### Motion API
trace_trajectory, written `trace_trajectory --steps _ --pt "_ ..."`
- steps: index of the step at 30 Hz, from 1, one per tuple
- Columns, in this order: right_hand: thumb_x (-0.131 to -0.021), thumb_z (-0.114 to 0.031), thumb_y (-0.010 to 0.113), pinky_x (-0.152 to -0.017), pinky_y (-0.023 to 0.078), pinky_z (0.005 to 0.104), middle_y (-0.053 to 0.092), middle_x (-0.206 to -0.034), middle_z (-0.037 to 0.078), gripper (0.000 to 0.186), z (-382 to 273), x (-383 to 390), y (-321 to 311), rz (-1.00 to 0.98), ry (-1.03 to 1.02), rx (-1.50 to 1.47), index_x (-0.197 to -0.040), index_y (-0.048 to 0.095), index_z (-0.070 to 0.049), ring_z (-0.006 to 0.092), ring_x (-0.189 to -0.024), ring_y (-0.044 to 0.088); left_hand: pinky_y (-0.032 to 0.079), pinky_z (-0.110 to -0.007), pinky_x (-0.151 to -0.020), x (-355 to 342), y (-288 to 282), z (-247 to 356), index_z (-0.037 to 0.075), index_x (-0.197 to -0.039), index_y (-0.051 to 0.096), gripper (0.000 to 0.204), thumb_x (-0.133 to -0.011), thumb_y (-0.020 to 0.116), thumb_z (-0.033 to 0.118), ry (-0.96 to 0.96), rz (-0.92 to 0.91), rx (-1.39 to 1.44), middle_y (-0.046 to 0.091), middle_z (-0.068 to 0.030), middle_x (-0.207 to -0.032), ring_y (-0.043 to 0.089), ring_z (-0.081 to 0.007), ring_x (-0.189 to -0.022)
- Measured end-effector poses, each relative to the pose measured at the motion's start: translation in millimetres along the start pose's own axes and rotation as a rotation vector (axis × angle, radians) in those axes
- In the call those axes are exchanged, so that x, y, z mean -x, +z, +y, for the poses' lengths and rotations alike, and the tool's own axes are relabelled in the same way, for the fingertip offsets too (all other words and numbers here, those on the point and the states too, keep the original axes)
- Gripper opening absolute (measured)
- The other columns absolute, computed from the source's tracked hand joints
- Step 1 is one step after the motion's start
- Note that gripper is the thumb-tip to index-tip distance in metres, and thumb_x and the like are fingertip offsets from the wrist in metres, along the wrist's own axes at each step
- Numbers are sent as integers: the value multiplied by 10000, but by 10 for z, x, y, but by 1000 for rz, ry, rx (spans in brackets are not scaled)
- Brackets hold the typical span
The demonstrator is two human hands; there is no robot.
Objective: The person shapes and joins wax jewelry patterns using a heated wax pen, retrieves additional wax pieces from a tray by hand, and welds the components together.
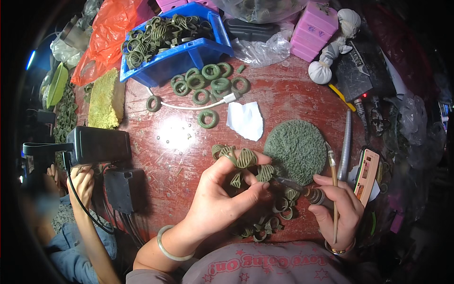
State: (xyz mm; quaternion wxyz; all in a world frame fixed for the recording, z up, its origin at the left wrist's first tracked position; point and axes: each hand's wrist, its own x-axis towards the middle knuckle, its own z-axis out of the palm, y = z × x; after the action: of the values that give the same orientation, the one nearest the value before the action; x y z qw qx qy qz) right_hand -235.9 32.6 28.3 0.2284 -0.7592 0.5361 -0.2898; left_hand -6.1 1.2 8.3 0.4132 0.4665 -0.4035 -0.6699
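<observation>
My left hand (pixel 224 194) pinches a dark green ribbed ring piece (pixel 246 158) with openwork fan shapes, held above the red table. My right hand (pixel 338 206) is closed around a short, round-ended brown tool (pixel 314 195), whose thin dark metal tip (pixel 288 181) points at the ring piece. A slim wooden-handled brush (pixel 335 203) also lies between its fingers. Just beyond both hands sits a round, rough green pad (pixel 297 150). Several similar ribbed ring pieces (pixel 286 208) lie on the table below the tool. Whether the tip touches the piece, I cannot tell.
A blue bin (pixel 163 61) heaped with ribbed pieces stands at the back, near plain green rings (pixel 196 80). White paper (pixel 245 121), a white cable (pixel 189 107), a tapered metal rod (pixel 346 142) and a black power bank (pixel 101 144) lie around. Another person's hand (pixel 81 182) is at left.
</observation>
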Motion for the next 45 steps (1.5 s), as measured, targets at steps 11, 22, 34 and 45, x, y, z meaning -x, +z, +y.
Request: trace_trajectory --steps 11,22,34,45 --pt "-742 -169 811 -757 572 350 661 -1039 205 389 -22 5 -22 -27 12 23 -985 615 63 303 -874 687 469 -175 -681 12 18 -9 -14 -1187 576 367 -837 631 -106 -10 8 33 593 17 -930 548 -17 -767" --pt "-737 -157 813 -765 570 350 660 -1039 207 395 -27 11 -3 -13 26 24 -995 616 67 309 -888 682 466 -171 -673 17 17 0 -8 -1180 578 356 -840 633 -98 -25 -7 40 590 22 -903 542 -12 -759" --pt "-766 -202 797 -775 572 359 665 -1008 207 399 30 12 17 23 8 -38 -980 597 68 311 -871 686 462 -188 -720 10 12 -19 -9 -1165 578 374 -814 636 -122 5 19 21 585 -1 -1026 535 -36 -798" --pt "-743 -177 812 -767 576 350 660 -1029 210 401 -3 15 7 1 19 4 -984 606 69 305 -876 687 455 -183 -704 12 8 -26 -4 -1160 580 373 -812 634 -126 1 21 38 580 2 -1000 531 -30 -784"
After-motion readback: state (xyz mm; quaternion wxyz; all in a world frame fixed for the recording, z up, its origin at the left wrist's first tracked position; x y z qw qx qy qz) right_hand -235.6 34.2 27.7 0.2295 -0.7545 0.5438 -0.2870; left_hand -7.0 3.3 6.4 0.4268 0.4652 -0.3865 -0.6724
